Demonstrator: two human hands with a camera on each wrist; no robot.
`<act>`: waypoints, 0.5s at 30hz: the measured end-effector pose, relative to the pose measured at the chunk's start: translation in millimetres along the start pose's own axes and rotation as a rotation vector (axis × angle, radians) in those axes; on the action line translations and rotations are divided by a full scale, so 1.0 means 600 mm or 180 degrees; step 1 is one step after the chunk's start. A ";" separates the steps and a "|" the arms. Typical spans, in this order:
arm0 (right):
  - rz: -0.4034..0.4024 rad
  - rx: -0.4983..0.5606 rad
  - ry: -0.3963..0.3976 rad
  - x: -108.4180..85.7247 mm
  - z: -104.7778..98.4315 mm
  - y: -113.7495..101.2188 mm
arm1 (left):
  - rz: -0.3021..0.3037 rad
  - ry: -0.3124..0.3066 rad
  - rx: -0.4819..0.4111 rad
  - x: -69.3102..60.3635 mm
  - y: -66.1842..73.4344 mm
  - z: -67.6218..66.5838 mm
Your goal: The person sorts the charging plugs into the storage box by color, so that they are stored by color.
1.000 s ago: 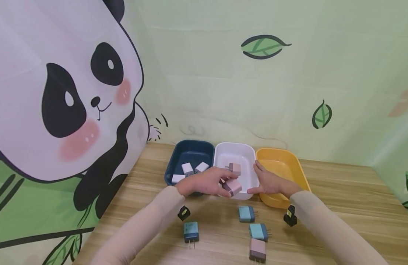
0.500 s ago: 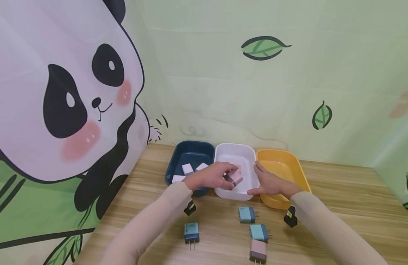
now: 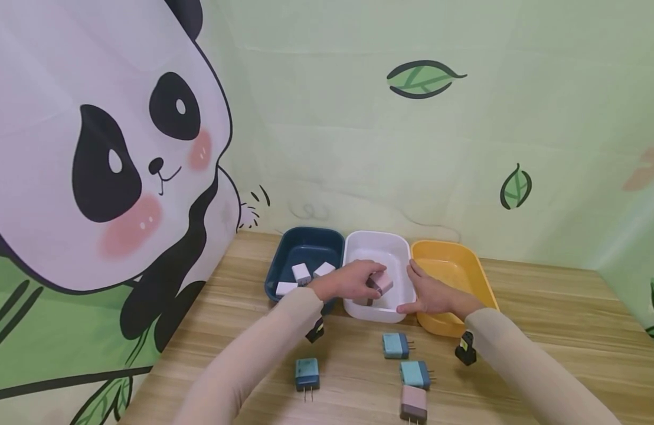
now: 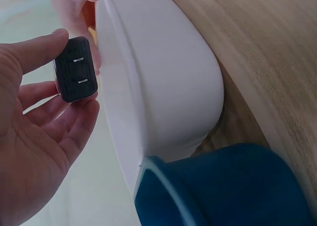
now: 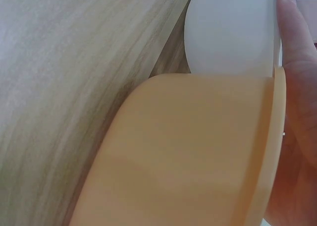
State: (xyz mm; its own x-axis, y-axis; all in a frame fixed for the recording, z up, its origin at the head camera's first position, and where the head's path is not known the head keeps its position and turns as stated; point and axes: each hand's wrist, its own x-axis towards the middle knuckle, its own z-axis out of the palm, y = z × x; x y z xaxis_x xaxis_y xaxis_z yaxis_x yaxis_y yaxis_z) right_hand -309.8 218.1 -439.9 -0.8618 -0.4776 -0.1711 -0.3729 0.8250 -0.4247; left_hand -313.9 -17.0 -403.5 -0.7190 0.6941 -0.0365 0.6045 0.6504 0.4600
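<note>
My left hand (image 3: 350,280) pinches a pink plug-in charger (image 3: 382,283) between thumb and fingers, over the white bin (image 3: 377,313). In the left wrist view the dark end of this charger (image 4: 75,70) faces the camera with its two metal prongs. The hand and held charger hide most of the white bin's inside. My right hand (image 3: 433,292) rests on the white bin's right rim beside the yellow bin (image 3: 478,268), its fingers extended. Its thumb (image 5: 296,30) lies along the white rim in the right wrist view. Below the bins lie two teal chargers (image 3: 395,345) and a pink charger (image 3: 414,403).
Left of the white bin stands a dark blue bin (image 3: 276,257) with several white chargers (image 3: 301,273) in it. One more teal charger (image 3: 307,374) lies on the wooden table (image 3: 550,330) at the front left. The three bins stand side by side near the green wall cloth (image 3: 332,147).
My left hand has moved right and slightly away with the pink charger, farther over the white bin. It now covers the other pink charger seen inside earlier. My right hand has stayed put.
</note>
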 end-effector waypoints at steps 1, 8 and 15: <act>0.0012 0.0001 -0.0003 0.000 0.000 0.000 | -0.0007 -0.0014 0.0013 0.002 0.000 0.001; 0.0037 0.0019 -0.0036 0.001 -0.002 0.000 | -0.0105 -0.0096 0.0009 0.017 -0.001 0.012; -0.0023 -0.0054 -0.0013 0.002 -0.003 0.000 | -0.0201 -0.0171 -0.0027 0.032 -0.006 0.022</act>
State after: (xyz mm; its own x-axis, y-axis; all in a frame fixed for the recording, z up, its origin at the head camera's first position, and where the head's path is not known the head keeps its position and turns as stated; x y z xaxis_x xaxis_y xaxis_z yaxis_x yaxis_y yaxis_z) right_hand -311.4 218.1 -438.7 -0.8576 -0.4848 -0.1718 -0.3850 0.8265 -0.4108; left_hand -325.1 -1.9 -417.4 -0.7360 0.6675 -0.1130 0.5554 0.6909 0.4628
